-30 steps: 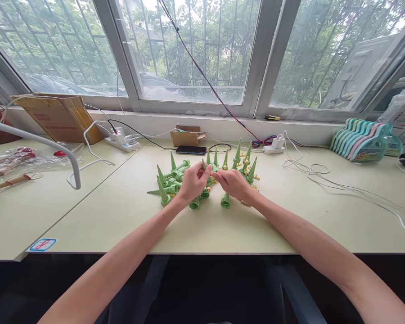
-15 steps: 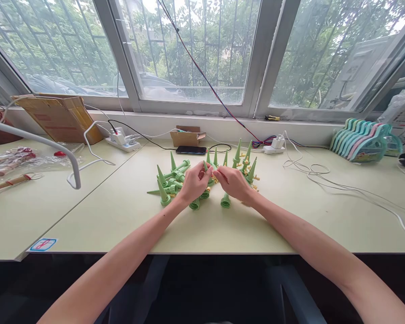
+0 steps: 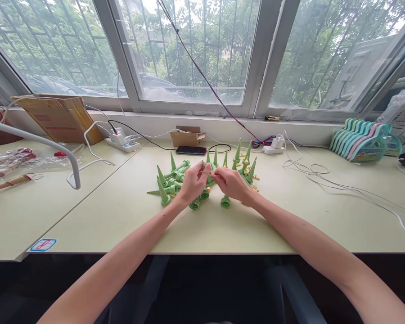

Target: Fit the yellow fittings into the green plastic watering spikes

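Observation:
My left hand (image 3: 193, 183) is closed around a green plastic watering spike (image 3: 204, 163), most of it hidden by the fingers. Close against it, the fingertips of my right hand (image 3: 234, 183) are pinched together at the spike; whatever small part they hold is hidden. Left of the hands lies a heap of green spikes (image 3: 171, 189), some upright and some on their sides. Behind and beside my right hand stand several spikes (image 3: 236, 155) with small yellow valves (image 3: 255, 177). Nearer me, one spike (image 3: 225, 201) lies with its open threaded end facing me.
A black phone (image 3: 191, 150) lies before a small open cardboard box (image 3: 188, 136). White power strips (image 3: 123, 145) and loose white cables (image 3: 319, 173) are on the table. Hangers (image 3: 361, 141) stand at right. A grey metal bar (image 3: 76, 171) and wrapped wooden-handled items (image 3: 11, 183) are at left.
Both hands stay over the same spot. The right fingertips have shifted slightly left and down against the held spike, and its tip has turned a little. The other spikes have not moved.

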Demonstrator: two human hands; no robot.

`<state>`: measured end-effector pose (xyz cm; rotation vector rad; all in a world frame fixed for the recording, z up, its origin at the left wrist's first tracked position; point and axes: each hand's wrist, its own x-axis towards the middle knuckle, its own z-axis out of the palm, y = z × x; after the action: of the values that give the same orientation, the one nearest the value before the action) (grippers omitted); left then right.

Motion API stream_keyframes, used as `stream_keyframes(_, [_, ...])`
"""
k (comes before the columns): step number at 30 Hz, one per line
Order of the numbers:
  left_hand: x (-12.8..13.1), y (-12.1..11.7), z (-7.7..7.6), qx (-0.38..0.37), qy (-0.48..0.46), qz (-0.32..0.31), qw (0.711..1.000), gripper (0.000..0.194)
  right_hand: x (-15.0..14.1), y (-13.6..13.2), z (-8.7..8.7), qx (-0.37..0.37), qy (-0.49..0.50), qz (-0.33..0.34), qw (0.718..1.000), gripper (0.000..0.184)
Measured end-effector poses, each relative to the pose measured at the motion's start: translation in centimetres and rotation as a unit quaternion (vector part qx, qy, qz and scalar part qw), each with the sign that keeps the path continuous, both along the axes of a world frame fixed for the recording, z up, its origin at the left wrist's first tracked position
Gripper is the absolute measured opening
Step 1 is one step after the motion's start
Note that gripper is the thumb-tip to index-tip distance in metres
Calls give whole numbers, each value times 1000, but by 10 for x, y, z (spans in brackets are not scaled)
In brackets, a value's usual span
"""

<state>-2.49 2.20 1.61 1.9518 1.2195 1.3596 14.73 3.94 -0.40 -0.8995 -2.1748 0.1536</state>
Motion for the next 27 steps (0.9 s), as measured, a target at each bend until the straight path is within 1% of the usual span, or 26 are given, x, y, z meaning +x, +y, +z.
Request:
stream_keyframes(6, [-1, 0, -1, 9, 4, -2, 1000, 39, 0, 0, 1, -1, -7, 3, 1000, 30])
stream_keyframes(20, [-1, 2, -4, 41, 49, 7, 998, 32, 0, 0, 0, 3, -28, 18, 999, 26])
stream_keyframes(24, [-1, 1, -3, 32, 32, -6, 999, 31, 0, 0, 0, 8, -27, 12, 1000, 26])
stream_keyframes(27, [-1, 1, -1, 14, 3, -16, 1000, 35, 0, -1, 0, 7, -23, -2, 1000, 26])
